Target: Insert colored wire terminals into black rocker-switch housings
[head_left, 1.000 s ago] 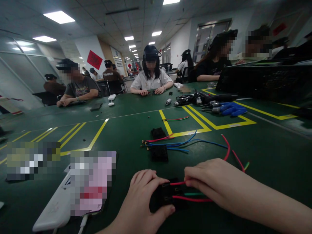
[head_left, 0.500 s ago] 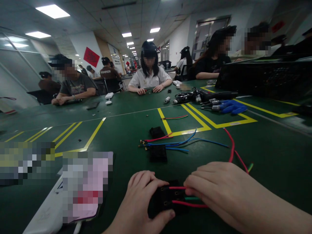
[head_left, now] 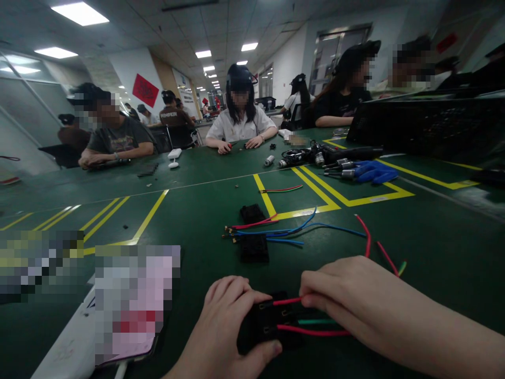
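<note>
Left hand: the person's left hand [head_left: 229, 329] lay at the near edge of the green counter [head_left: 189, 210], its grip closed around a black connector block [head_left: 268, 323], thumb under the near side and fingers curled over the top.
Right hand: the right hand [head_left: 347, 300] reached in from the right, its grip pinched shut on the upper red wire [head_left: 286, 301] just where that wire met the block.
Wires at the block: three wires ran into the block side by side, the upper red wire on top, a green wire [head_left: 315, 321] in the middle and a lower red wire [head_left: 311, 332] beneath; their far ends trailed out beyond the right hand.
Progress: judging from this, all three wires appeared at or in their slots, with the top one being handled; whether any was fully seated could not be told.
Left of the hands: a blurred pink-and-white object [head_left: 136, 302] lay on the counter, close to the left hand.
Middle distance: two more black blocks [head_left: 253, 234] lay apart from the hands, with loose blue wires [head_left: 315, 227] and red ones across them, seemingly not yet fitted.
Farther: blue-handled tools [head_left: 369, 172] rested inside yellow floor-style markings on the counter.
Far side: other people sat along the counter, their hands on their own small parts.
</note>
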### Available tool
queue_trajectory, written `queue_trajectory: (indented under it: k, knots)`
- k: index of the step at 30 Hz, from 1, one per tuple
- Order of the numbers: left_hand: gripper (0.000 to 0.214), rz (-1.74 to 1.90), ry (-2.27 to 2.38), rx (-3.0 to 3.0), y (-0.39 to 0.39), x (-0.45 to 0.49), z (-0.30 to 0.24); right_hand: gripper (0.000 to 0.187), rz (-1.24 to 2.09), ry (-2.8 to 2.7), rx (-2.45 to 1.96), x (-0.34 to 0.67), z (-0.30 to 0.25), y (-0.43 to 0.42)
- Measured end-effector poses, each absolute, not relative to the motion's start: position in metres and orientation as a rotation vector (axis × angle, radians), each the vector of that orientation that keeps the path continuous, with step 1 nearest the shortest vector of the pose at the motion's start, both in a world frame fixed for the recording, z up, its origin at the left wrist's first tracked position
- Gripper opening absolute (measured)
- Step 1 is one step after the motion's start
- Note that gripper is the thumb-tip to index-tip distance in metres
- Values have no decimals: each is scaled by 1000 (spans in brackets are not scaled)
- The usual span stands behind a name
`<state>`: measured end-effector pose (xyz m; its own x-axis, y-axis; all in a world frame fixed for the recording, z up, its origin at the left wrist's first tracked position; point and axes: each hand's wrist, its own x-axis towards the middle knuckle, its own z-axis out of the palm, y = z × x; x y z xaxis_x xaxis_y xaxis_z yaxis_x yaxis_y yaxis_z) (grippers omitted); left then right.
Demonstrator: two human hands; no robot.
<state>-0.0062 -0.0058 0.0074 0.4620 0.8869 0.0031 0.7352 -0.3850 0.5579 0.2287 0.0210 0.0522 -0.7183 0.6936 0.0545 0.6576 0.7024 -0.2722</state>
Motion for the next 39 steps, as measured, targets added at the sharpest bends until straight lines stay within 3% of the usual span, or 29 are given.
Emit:
queue_trajectory:
  k: [6,15,23,31,39]
  knots:
    - [46,424,1327,2233,-5,-6,5,16,74,-2736,-961,226,52,14]
    - [47,517,1295,2278,-2,-12,-9,16,413,-2793,-1265,233,40,28]
    - [43,462,1324,2258,-4,-8,1,16,183,-2790,-1063,228,58,18]
    - [44,477,1325,2268,-4,-8,1,17,522,-2780,-1280,235,42,32]
    - [44,459,1335,2265,-6,-6,7,16,287,-2790,-1132,229,57,18]
